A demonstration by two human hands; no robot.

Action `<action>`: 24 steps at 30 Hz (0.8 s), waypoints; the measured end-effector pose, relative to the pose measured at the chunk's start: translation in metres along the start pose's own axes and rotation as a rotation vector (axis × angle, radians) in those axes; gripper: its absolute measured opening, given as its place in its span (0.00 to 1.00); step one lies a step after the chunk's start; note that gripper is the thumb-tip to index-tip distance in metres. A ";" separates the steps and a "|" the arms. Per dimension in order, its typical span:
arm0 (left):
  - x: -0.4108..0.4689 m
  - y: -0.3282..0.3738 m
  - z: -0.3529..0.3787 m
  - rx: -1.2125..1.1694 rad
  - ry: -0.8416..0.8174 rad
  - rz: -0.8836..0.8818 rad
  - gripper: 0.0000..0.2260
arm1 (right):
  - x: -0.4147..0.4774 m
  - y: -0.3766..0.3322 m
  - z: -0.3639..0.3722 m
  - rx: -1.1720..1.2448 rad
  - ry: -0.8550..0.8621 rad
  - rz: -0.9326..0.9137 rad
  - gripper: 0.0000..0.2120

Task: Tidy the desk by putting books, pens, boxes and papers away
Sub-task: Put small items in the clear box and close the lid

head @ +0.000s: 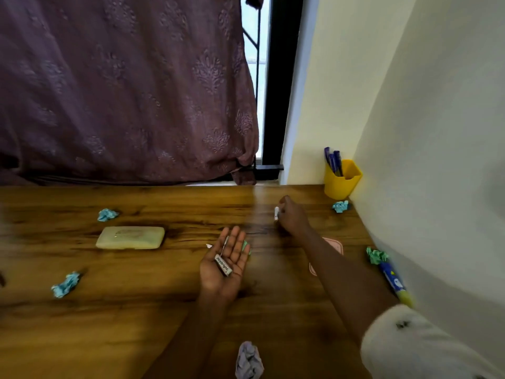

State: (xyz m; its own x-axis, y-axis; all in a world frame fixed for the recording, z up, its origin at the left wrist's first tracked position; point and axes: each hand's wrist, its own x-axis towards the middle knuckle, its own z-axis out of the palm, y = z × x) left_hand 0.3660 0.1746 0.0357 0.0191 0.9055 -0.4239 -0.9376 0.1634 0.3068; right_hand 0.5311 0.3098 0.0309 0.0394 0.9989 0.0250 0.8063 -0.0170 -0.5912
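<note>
My left hand (225,262) lies palm up over the wooden desk (136,310), fingers straight, with a small labelled eraser (223,265) and a thin pin-like piece resting on the palm. Farther back and to the right, my right hand (291,216) pinches a small white object (276,213) just above the desk. A yellow pen holder (343,179) with blue pens stands in the back right corner. Crumpled paper balls lie scattered: blue ones (107,215) (65,285) (340,206), a green one (376,255) and a lilac one (248,361).
A cream pencil box (130,237) lies left of centre. A blue and yellow pen-like tube (395,283) rests along the right wall. A pink flat item (337,246) shows under my right forearm. A purple curtain hangs behind the desk.
</note>
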 end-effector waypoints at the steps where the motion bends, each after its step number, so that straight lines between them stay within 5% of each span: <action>1: -0.001 0.000 0.001 -0.003 -0.015 -0.005 0.17 | -0.010 -0.004 -0.001 0.084 0.033 -0.020 0.12; 4: -0.001 0.001 0.000 -0.027 -0.030 0.002 0.17 | -0.035 -0.012 0.010 0.042 0.082 -0.102 0.13; 9: 0.002 0.006 -0.015 -0.051 0.003 0.027 0.18 | -0.038 -0.013 0.043 -0.190 -0.137 -0.168 0.26; 17: -0.014 0.053 -0.052 -0.138 -0.059 0.187 0.14 | -0.054 -0.041 0.067 -0.080 -0.118 -0.467 0.17; 21: -0.020 0.079 -0.082 -0.168 -0.065 0.271 0.36 | -0.068 -0.053 0.075 -0.005 -0.186 -0.531 0.15; 24: -0.023 0.090 -0.094 -0.196 -0.059 0.311 0.42 | -0.071 -0.071 0.081 -0.010 -0.302 -0.590 0.15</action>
State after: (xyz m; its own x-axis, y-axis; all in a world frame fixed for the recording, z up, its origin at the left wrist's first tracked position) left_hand 0.2487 0.1316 -0.0076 -0.2627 0.9219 -0.2846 -0.9503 -0.1962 0.2417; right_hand 0.4235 0.2434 0.0056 -0.5769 0.8088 0.1143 0.6471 0.5379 -0.5402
